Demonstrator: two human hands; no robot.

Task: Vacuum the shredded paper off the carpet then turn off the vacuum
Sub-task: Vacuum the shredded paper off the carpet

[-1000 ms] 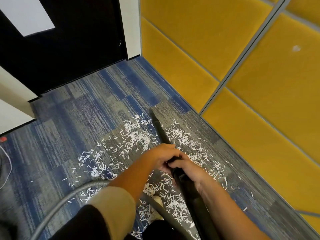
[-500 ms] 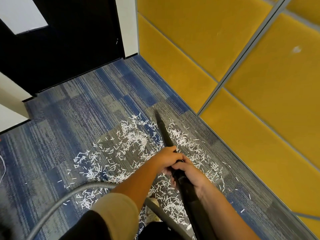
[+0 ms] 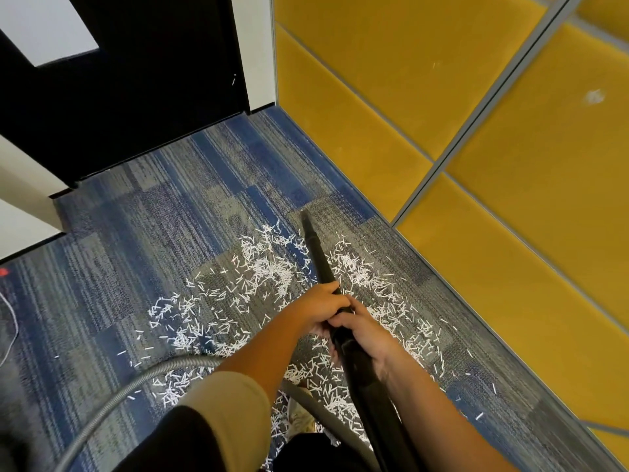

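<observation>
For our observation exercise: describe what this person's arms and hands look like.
The left hand and right hand are bare: no gloves, rings or watch. The left arm wears a beige sleeve with black fabric nearer the shoulder; the right arm shows no sleeve.

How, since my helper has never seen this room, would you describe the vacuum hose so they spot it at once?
Start at the yellow padded wall and drop to the blue-grey carpet strewn with shredded paper. At the litter's near left edge a hose arcs across the floor. Unlike the straight black wand, it is pale grey and curved.
</observation>
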